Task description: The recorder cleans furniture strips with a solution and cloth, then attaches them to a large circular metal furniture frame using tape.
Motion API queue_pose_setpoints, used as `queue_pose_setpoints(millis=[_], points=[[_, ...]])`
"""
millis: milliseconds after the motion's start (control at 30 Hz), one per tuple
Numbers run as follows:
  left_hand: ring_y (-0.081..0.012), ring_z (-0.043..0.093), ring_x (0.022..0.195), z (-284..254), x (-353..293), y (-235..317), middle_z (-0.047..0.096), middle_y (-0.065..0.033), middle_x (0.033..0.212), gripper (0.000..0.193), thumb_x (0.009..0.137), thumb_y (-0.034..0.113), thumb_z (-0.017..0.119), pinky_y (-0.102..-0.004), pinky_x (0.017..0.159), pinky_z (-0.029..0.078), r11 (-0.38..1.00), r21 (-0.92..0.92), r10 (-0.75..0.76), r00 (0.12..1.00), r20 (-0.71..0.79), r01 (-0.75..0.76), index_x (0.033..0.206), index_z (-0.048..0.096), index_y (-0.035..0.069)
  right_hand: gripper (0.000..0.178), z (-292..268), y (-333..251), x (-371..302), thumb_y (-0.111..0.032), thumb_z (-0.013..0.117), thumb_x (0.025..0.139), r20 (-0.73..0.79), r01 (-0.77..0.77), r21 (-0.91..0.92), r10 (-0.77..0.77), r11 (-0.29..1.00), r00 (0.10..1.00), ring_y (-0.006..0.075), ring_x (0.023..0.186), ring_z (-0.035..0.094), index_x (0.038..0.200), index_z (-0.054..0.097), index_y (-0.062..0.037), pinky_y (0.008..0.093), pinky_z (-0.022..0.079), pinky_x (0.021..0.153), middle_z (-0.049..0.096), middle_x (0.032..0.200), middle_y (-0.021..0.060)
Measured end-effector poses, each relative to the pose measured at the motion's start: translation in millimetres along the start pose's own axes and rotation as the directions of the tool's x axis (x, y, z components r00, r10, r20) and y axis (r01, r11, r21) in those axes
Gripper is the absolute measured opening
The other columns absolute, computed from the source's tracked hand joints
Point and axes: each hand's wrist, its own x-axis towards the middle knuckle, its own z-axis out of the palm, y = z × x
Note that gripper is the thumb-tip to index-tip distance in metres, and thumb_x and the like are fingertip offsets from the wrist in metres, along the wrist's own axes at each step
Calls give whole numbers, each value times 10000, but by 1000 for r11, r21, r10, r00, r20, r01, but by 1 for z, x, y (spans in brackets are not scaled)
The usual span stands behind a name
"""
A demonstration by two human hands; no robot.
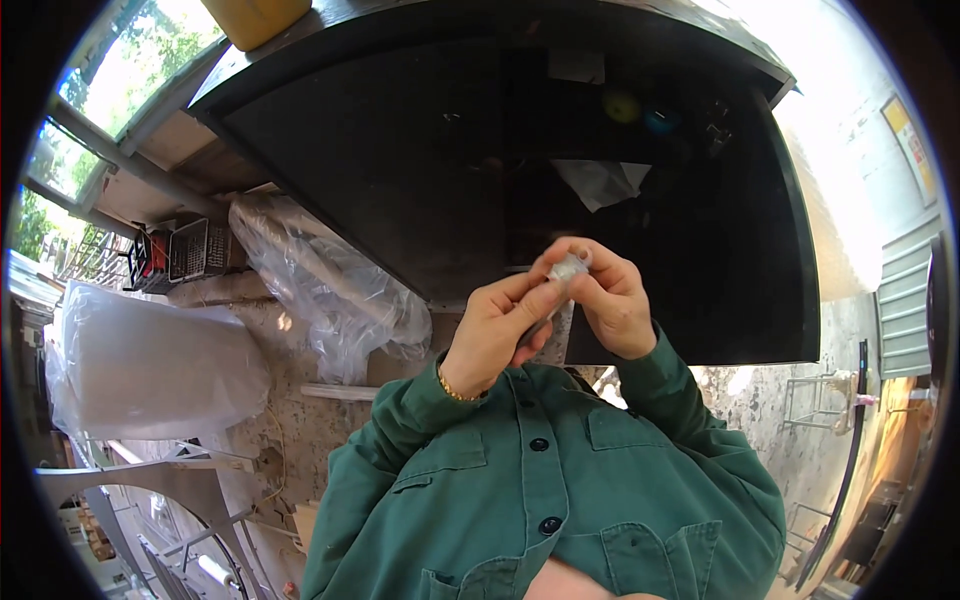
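Note:
In front of my chest both hands meet at a small whitish, partly see-through piece [568,268], whose exact kind I cannot make out. My left hand [490,335] is closed, with thumb and fingers pressed on its lower side. From the other side my right hand [613,300] pinches it, fingers curled over the top. Something narrow and dark shows beneath the left fingers, mostly hidden by them. Just beyond the hands, a crumpled white sheet [603,183] lies against the black surface of a large dark unit [380,160].
A yellow container [255,22] stands on the unit's far left top. Clear plastic wrapping [330,270], a bulky wrapped bundle [160,365] and dark crates [198,250] sit at the left. Metal frames [175,490] stand lower left; a thin metal rack [820,400] is at the right.

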Motion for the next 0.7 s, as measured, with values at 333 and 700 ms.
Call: queue_pose_setpoints(millis=[333,700], points=[[-13,380,491,2,-34,9,467,40,608,243,894,223,549,-167,415,269,1000,13,-9,987,163,7,1009,586,12,268,23,-30,-27,-77,618,810,71,13,-110,-5,994,997,140,857,590,1045,563,41,247,480,749,621,931,95],[-105,523,509,-22,-40,19,579,-44,653,222,884,240,535,-252,498,425,781,608,-157,898,412,-142,967,568,36,399,44,-62,-35,-252,683,709,452,427,-888,148,171,880,188,623,568,992,543,-7,286,457,515,556,715,62]])
